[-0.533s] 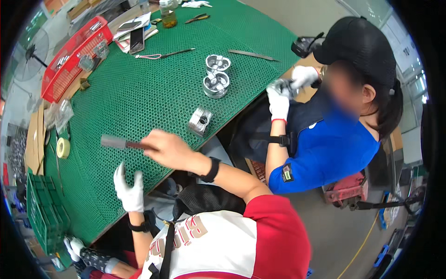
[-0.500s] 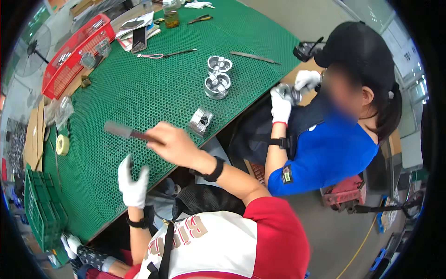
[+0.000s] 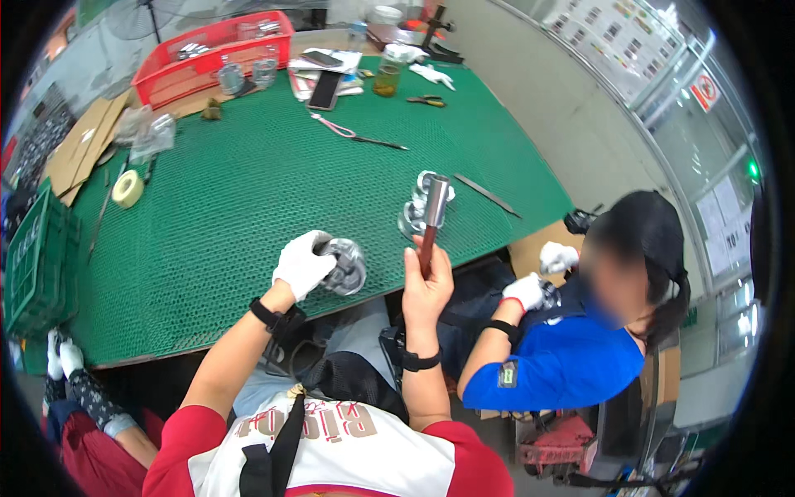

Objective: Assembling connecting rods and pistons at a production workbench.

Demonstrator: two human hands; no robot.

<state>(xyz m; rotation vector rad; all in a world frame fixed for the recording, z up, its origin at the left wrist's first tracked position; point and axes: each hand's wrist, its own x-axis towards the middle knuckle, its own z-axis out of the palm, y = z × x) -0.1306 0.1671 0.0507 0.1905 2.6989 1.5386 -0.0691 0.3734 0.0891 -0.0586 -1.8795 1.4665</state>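
Observation:
My left hand (image 3: 302,263), in a white glove, grips a silver metal piston (image 3: 348,269) at the near edge of the green mat. The piston is tilted, with its hollow side partly showing. My bare right hand (image 3: 426,290) is closed around the brown handle of a scraper-like tool (image 3: 436,203). Its broad steel end points up and away from me, and its exact kind is unclear. Behind the tool stand two more pistons (image 3: 411,218), partly hidden by it.
A slim file (image 3: 487,195) lies right of the pistons. Farther off are pliers (image 3: 426,100), a jar (image 3: 387,76), a phone (image 3: 324,89) and a red basket (image 3: 211,56). A tape roll (image 3: 127,189) lies left. A co-worker in blue (image 3: 546,356) sits close on my right.
My left hand has moved right and taken hold of the piston that stood near the edge. My right hand has swung right with the tool, which now points upward. The view has turned.

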